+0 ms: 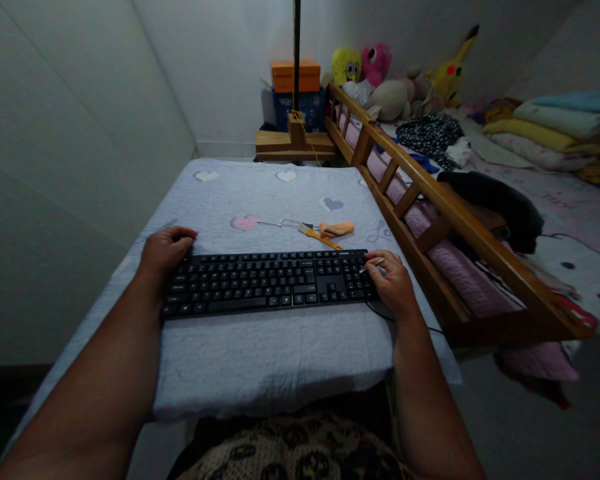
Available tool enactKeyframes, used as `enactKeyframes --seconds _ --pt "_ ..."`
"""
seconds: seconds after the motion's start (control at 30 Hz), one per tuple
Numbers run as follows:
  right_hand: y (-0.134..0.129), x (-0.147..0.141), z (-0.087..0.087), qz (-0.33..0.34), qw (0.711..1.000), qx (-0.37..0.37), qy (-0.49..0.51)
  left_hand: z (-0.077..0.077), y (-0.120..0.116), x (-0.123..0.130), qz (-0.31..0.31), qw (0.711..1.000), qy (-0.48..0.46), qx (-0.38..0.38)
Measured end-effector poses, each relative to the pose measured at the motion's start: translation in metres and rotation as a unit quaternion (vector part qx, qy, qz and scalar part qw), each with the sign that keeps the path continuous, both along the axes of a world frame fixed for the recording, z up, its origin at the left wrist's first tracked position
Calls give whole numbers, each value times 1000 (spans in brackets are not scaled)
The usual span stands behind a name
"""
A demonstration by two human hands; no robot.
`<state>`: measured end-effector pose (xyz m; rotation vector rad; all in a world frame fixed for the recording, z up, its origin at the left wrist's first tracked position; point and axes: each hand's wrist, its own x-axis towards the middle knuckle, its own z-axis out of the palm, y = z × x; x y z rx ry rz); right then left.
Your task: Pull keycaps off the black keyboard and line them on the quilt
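One long black plastic keyboard (267, 280) is lying keys-up before me, midway across the pale-blue, heart-printed, cloth-covered surface (275, 360). My right grip (393, 283) is pinching one thin white stick (364, 269) at the keyboard's three o'clock; my left grip (166, 252) is resting at its ten-o'clock corner, and I cannot tell whether those fingers are clasping it. If I am pressing too hard, the stick could be bending; if my left hold is loosening, the keyboard could be sliding. One black cable (381, 315), trailing toward four o'clock, could be snagging on my forearm. Counting outward, four things are lying around twelve to one o'clock: one flat yellow-handled brush (323, 238), one orange soft-looking bundle (337, 229), one bent metal wire tool (307, 225), one slim pale rod (269, 223).
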<state>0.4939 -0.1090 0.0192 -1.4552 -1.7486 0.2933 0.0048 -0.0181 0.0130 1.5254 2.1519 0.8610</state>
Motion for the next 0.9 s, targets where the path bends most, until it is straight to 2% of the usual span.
enactKeyframes --seconds 0.27,0.63,0.9 --pt "1 5 -4 -34 999 18 -16 4 0 2 -2 1000 0 -4" --pt "0 -1 0 -11 1000 13 -6 0 0 1 -5 1000 -3 3" --pt "1 7 -5 -40 999 27 -22 2 -1 1 -7 1000 4 2"
